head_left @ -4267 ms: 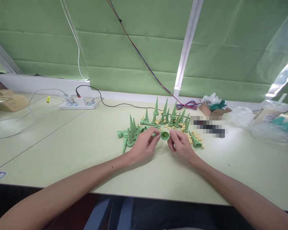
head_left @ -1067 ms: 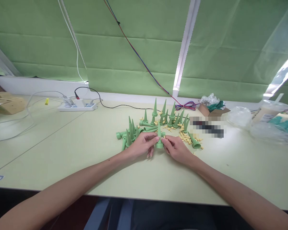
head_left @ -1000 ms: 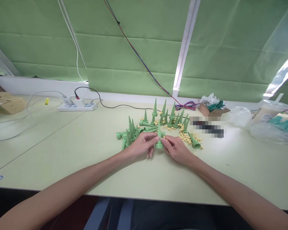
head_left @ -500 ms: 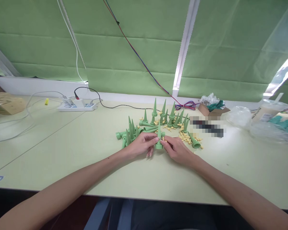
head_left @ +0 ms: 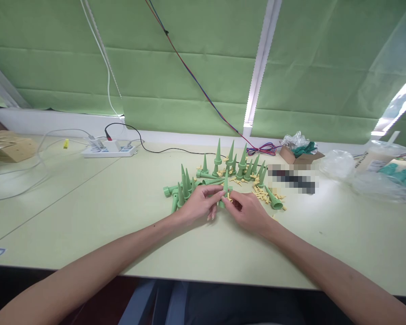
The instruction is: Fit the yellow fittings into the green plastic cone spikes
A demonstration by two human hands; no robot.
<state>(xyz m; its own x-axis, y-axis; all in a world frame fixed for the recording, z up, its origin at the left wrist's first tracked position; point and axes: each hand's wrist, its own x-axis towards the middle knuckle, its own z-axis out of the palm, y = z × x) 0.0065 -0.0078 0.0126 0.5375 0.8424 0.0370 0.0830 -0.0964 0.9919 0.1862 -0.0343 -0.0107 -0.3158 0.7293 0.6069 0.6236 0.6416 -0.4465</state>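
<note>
Left hand (head_left: 200, 204) and right hand (head_left: 247, 213): fingertips pinched nearly closed on one green cone (head_left: 225, 185), held upright (tip toward 12 o'clock) between them. Forearms converge from 7 and 5 o'clock over the table (head_left: 122, 216). The cone cluster (head_left: 238, 164) stands just beyond at 12 o'clock.

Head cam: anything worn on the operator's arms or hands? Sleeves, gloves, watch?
Nothing. Left hand and right hand are ungloved, no rings showing; left forearm and right forearm are bare to the frame edge: no sleeves, watch or bands.
</note>
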